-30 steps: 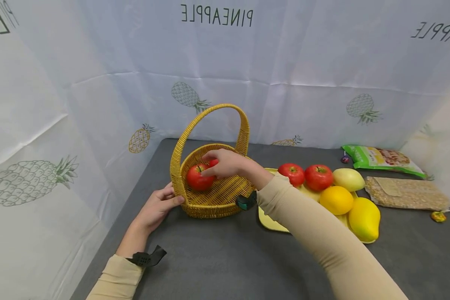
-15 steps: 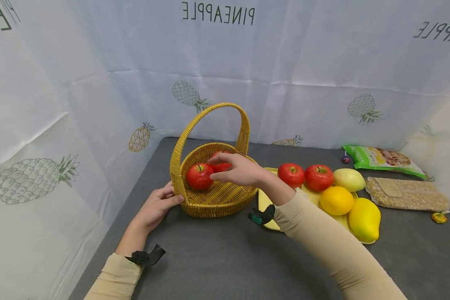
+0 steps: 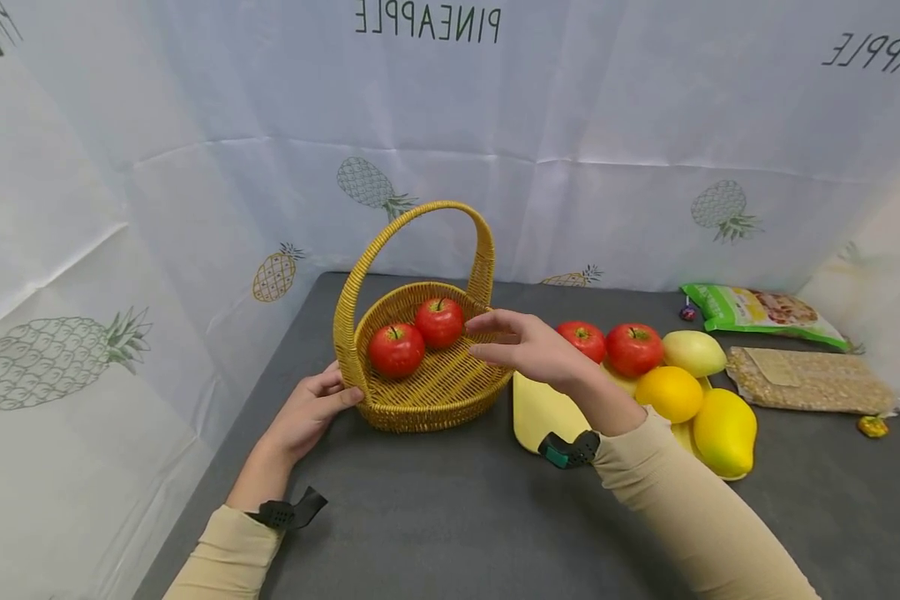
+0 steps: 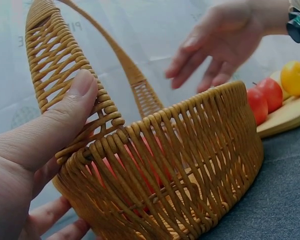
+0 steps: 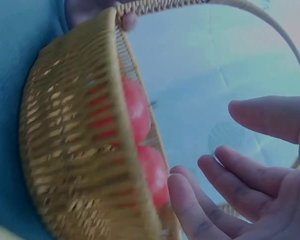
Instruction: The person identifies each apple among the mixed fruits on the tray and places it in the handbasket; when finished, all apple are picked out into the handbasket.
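Right grip (image 3: 528, 350) hangs slack-fingered just right of basket (image 3: 450, 392) (two apples (image 3: 396, 350) inside); left grip (image 3: 307, 412) clasps its rim.

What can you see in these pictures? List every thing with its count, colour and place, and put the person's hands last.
basket: 1, yellow wicker with hoop handle, left of centre on table
apples in basket: 2, red, side by side inside it
tray: 1, pale yellow, right of basket
apples on tray: 2, red, at its far side
orange: 1, orange, middle of tray
mango: 1, yellow, near right of tray
pale fruit: 1, yellow-green, far right of tray
green bag: 1, far right
grain bag: 1, tan, right of tray
table: 1, dark grey
left hand: grips basket rim
right hand: open, empty, above basket's right edge
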`<state>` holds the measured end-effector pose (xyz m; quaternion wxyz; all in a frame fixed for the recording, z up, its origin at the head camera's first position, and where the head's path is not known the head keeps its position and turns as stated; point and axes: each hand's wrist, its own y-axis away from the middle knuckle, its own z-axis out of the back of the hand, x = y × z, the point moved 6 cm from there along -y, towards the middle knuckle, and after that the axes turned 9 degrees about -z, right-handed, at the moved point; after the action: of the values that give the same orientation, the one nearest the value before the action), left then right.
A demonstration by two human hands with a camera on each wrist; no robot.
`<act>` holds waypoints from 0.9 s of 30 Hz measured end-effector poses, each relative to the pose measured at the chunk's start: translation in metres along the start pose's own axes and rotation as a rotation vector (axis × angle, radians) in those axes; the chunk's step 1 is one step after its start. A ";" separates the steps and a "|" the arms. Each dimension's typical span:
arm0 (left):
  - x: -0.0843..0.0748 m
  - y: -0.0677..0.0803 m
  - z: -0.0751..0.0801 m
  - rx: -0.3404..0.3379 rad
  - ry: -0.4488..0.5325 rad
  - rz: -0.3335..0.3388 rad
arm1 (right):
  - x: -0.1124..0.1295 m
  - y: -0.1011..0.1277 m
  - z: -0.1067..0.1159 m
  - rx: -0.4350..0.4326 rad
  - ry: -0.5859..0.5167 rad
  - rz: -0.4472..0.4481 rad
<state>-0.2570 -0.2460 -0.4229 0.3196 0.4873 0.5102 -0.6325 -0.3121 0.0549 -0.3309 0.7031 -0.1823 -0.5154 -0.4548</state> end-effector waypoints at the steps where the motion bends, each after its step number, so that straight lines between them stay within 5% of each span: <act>1: 0.000 0.000 0.000 -0.001 0.001 -0.002 | -0.003 0.003 0.003 -0.008 -0.011 -0.002; 12: -0.001 0.002 0.000 -0.004 -0.007 0.001 | -0.038 0.030 0.029 -0.127 -0.074 -0.058; 19: 0.000 0.008 0.003 -0.011 -0.037 0.023 | -0.063 0.041 0.047 -0.288 -0.110 -0.119; 27: -0.001 0.002 0.000 0.002 -0.019 0.009 | -0.075 0.060 0.073 -0.502 0.085 -0.207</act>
<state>-0.2553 -0.2462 -0.4228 0.3267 0.4840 0.5043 -0.6362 -0.3071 0.1729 -0.3554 0.6066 -0.2779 -0.3724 -0.6451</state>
